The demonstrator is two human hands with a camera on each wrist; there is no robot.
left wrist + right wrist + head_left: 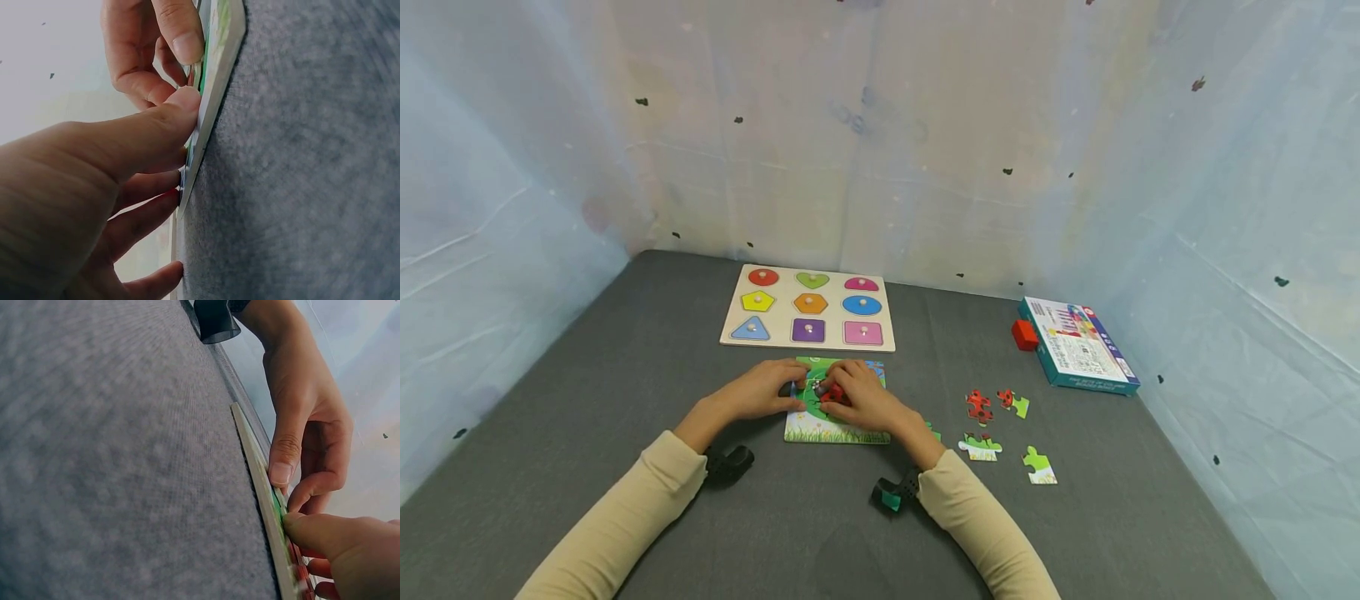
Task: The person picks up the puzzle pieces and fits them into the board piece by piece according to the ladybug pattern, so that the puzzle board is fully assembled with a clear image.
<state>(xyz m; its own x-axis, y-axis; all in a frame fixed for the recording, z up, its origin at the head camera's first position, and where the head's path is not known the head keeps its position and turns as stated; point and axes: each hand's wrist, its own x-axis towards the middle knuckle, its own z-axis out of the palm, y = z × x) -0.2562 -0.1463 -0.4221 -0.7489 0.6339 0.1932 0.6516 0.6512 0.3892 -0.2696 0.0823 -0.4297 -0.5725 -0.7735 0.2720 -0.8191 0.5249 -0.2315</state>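
A jigsaw board (835, 436) with a green picture and grass along its near edge lies under both hands. My left hand (756, 390) rests its thumb and spread fingers on the board's left part. My right hand (867, 398) is over the right part, thumb and fingertips around a red ladybug puzzle piece (832, 394). In the left wrist view the thumb of my left hand (81, 150) touches the board's surface. The right wrist view has the thumb of my right hand (356, 544) against the board, close to the left fingertips. Fingers hide much of the picture.
Several loose puzzle pieces lie right of the board, among them a red one (979, 406) and a green-and-white one (1040, 467). A wooden shape board (782, 340) lies behind. A teal-edged box (1082, 346) and a red block (1024, 335) sit at the back right.
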